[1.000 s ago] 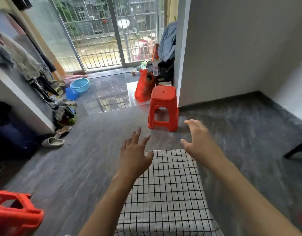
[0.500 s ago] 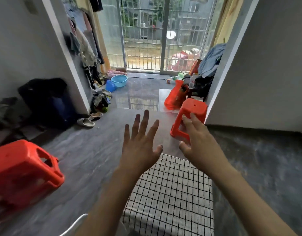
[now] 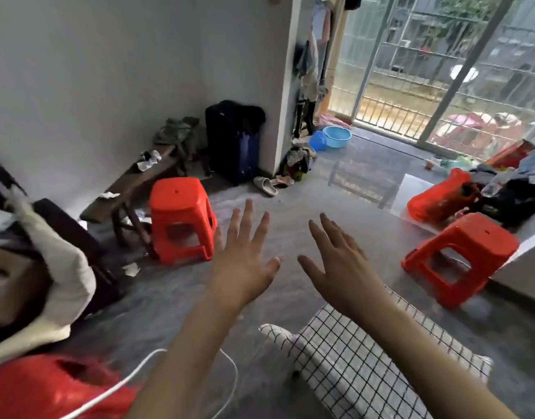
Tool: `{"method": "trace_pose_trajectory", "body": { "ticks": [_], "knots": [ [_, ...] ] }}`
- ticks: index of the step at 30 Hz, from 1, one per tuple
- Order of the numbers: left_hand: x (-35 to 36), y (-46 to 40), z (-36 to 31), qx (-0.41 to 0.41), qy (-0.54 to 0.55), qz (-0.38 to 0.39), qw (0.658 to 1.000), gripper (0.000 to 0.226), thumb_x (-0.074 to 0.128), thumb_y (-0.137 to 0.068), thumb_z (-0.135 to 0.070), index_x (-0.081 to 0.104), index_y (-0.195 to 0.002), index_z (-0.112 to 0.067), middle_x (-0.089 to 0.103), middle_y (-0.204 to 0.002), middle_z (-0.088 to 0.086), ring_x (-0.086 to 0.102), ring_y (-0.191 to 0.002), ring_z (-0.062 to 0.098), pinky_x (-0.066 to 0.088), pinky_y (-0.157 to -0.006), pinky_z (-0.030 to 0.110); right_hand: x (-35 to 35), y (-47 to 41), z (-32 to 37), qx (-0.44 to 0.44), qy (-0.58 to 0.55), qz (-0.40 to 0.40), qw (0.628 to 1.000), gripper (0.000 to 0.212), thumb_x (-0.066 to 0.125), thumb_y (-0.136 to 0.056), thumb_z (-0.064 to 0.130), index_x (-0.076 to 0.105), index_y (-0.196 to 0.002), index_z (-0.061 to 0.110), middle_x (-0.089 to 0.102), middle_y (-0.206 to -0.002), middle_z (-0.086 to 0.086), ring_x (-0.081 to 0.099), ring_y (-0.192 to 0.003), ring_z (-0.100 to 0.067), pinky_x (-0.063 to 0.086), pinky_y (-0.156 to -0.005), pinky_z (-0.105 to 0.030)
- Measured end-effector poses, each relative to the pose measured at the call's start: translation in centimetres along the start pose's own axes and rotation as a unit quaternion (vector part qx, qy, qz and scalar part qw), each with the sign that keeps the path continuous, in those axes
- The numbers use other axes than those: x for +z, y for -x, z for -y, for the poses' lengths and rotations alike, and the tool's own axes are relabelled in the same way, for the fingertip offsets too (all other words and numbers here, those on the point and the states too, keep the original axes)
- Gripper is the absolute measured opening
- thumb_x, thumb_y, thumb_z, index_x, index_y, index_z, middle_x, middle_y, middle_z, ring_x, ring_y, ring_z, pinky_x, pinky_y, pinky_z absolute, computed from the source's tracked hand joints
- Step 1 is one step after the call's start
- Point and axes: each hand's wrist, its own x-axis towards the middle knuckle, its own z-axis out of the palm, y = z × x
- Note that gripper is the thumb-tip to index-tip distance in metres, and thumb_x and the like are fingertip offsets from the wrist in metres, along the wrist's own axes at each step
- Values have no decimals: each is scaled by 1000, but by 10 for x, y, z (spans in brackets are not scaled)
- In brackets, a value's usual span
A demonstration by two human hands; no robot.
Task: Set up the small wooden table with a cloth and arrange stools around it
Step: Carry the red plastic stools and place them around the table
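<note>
I read no legible writing. Left hand (image 3: pixel 245 261) and right hand (image 3: pixel 341 270) both spread flat, holding nothing, raised over floor. Checked cloth (image 3: pixel 366 364) on table below right forearm. Left stool (image 3: pixel 181 219) beyond left hand; right stool (image 3: pixel 459 255) right of right hand.

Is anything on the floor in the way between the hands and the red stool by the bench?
Nothing visible. Both the left hand and right hand are open and hold nothing, and only bare grey floor lies between them and the red stool beside the bench.
</note>
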Motion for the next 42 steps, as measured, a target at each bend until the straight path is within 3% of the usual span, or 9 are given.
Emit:
{"method": "trace_pose_trajectory", "body": {
  "ticks": [9,20,29,33,42],
  "knots": [
    [-22,67,163,-119,5,14,993,76,33,-98,-56,-10,-154,-30,-26,-160,-4,-20,-148,17,-8,-119,48,61,-43,151,-93,-49,63,992,77,42,-96,55,5,-155,24,-3,-163,2,3,-149,-16,13,-121,-41],
    [-34,65,255,-166,3,30,986,72,30,-99,-55,-7,-155,-29,-26,-160,-5,-21,-147,15,-8,-119,46,85,-103,196,-133,-64,116,982,76,49,-94,50,7,-154,29,5,-163,0,10,-149,-20,18,-119,-39],
    [-48,-30,301,-140,-13,20,990,68,31,-98,-55,-4,-154,-39,-18,-162,-9,-11,-150,16,2,-120,50,105,-204,199,-135,-79,114,981,73,51,-94,49,14,-153,30,15,-162,1,17,-147,-18,23,-116,-38],
    [-63,-94,320,-150,76,45,985,67,38,-98,-52,5,-155,-38,-9,-163,-7,2,-150,17,16,-120,48,108,-263,193,-119,-91,110,983,70,51,-94,48,18,-153,29,17,-161,1,20,-146,-19,26,-115,-39],
    [-70,-219,343,-140,40,67,987,67,40,-100,-49,6,-156,-35,-7,-164,-6,5,-150,17,18,-119,42,130,-378,179,-101,-120,121,980,70,52,-94,41,19,-153,23,19,-160,1,23,-145,-22,29,-112,-39]
  ]
}}
